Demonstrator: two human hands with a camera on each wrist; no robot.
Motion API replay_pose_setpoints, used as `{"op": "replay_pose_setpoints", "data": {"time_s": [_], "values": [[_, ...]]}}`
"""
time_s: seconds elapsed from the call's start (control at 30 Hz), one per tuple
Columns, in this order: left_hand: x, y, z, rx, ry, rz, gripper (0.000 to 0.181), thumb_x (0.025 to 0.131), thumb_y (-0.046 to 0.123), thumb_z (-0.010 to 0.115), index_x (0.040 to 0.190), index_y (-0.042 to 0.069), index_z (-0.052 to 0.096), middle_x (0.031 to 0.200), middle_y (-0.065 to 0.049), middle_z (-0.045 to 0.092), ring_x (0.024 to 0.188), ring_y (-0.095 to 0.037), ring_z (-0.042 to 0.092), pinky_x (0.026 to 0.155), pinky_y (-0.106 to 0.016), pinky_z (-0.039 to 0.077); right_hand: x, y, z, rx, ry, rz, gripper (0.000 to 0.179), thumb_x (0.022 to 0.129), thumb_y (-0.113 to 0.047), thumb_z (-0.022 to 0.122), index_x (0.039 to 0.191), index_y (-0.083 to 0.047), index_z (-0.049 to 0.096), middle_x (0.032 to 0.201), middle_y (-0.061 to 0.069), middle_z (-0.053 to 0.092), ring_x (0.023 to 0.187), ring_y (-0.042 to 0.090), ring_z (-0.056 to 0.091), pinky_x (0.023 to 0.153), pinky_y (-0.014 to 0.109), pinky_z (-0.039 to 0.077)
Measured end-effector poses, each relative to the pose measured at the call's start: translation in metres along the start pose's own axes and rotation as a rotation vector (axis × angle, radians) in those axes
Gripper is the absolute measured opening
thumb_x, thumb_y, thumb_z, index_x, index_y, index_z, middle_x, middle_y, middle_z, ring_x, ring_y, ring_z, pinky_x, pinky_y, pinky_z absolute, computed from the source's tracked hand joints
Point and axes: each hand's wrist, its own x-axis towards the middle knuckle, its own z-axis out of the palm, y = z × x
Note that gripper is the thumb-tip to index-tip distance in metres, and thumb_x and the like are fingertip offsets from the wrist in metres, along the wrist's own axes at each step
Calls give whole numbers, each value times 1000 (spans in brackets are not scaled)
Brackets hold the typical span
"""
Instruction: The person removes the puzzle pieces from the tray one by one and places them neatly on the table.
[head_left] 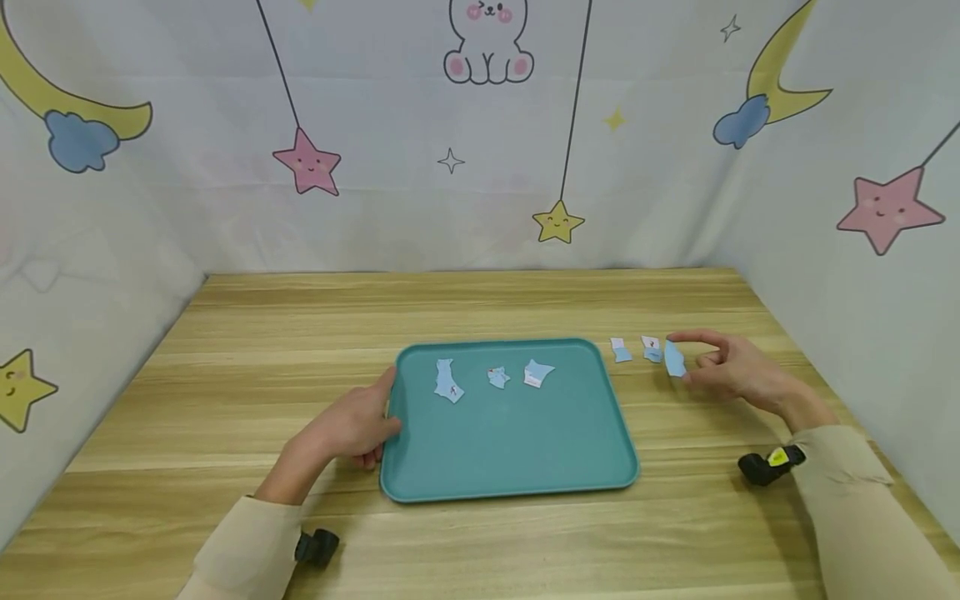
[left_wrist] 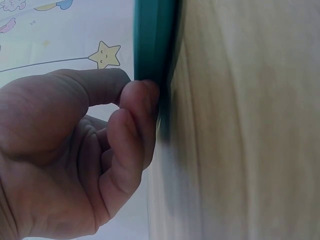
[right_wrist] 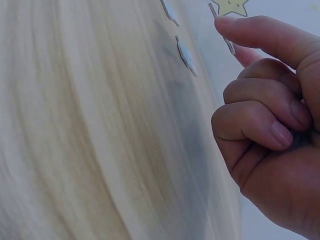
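Note:
A teal tray (head_left: 510,450) lies on the table, and my left hand (head_left: 358,425) grips its left rim. In the left wrist view the thumb and fingers of that hand (left_wrist: 75,145) pinch the tray's edge (left_wrist: 154,40). Off the tray's right side, my right hand (head_left: 738,371) pinches a thin light-blue paper piece (head_left: 674,359) between thumb and forefinger. The right wrist view shows that piece (right_wrist: 229,44) edge-on above the table, the other fingers curled in. Beside it on the wood lie two blue-and-white pieces (head_left: 651,348) (head_left: 621,349).
Three more irregular pieces lie on the tray's back half: a long one (head_left: 447,382) at left, a small one (head_left: 497,377) in the middle and a wider one (head_left: 537,372) at right. A printed curtain (head_left: 375,225) hangs behind the wooden table (head_left: 300,308).

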Motion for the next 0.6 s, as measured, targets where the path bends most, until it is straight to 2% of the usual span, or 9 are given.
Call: {"op": "replay_pose_setpoints", "data": {"time_s": [0.2, 0.33, 0.47, 0.6], "values": [[0, 1, 0, -6, 1, -3, 86, 100, 4, 51, 167, -6, -2, 59, -10, 63, 42, -14, 60, 43, -31, 54, 3, 6, -7, 21, 13, 27, 58, 94, -1, 73, 144, -27, 56, 64, -6, 24, 51, 11, 21, 46, 36, 15], [-1, 1, 0, -7, 1, -3, 86, 100, 4, 52, 167, -5, -2, 59, -9, 63, 41, -14, 60, 43, -31, 54, 4, 10, -14, 35, 8, 54, 57, 94, -1, 73, 141, -30, 57, 63, -7, 25, 51, 12, 19, 47, 36, 14], [-1, 2, 1, -5, -1, -2, 86, 101, 4, 52, 167, -6, -2, 59, -9, 63, 41, -15, 59, 43, -31, 55, 6, 13, -22, 11, 16, 99, 59, 94, -5, 74, 145, -26, 54, 62, -9, 30, 50, 9, 22, 46, 32, 17], [-1, 2, 1, -5, -1, -11, 86, 101, 5, 52, 167, -5, -2, 58, -9, 63, 42, -15, 60, 43, -32, 55, 10, 14, -28, -35, 24, 147, 67, 95, -10, 76, 154, -17, 45, 60, -11, 33, 47, 6, 26, 45, 27, 24]]}}
